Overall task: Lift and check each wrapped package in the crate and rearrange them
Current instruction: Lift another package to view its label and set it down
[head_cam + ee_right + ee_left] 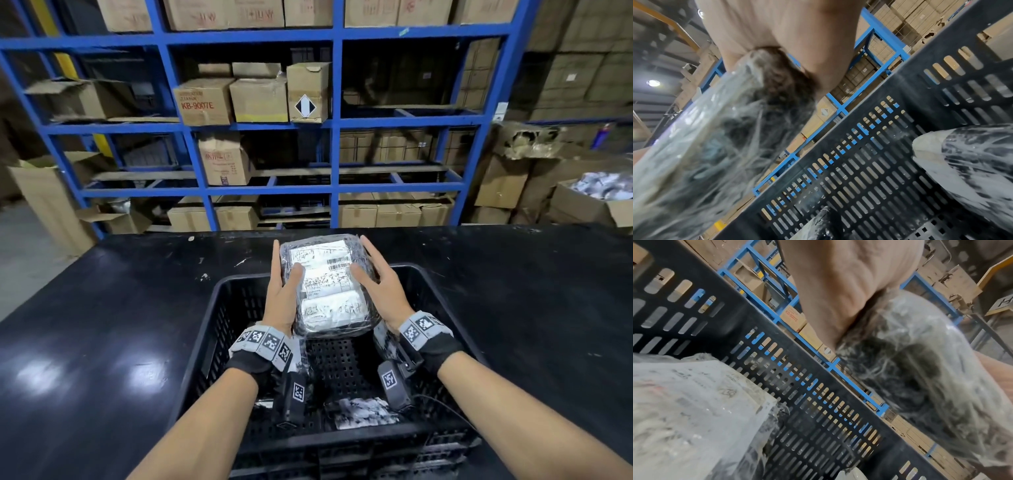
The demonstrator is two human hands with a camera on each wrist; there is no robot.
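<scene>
A wrapped package (327, 284), dark under clear film with white printed labels, is held tilted above the far half of the black slotted crate (212, 308). My left hand (286, 263) grips its left edge, thumb on the label. My right hand (370, 263) grips the right edge the same way. In the left wrist view the package (910, 369) sits against my left hand (838, 296); in the right wrist view the package (705, 154) sits under my right hand (787, 32). Other wrapped packages lie in the crate: one (363, 411) near the front, one (684, 402) at the left, one (972, 154) at the right.
The crate stands on a glossy black table (102, 308). Behind the table rises blue shelving (337, 137) filled with cardboard boxes. An open carton of white bags (599, 195) stands at the far right. The crate wall (735, 321) is close to both wrists.
</scene>
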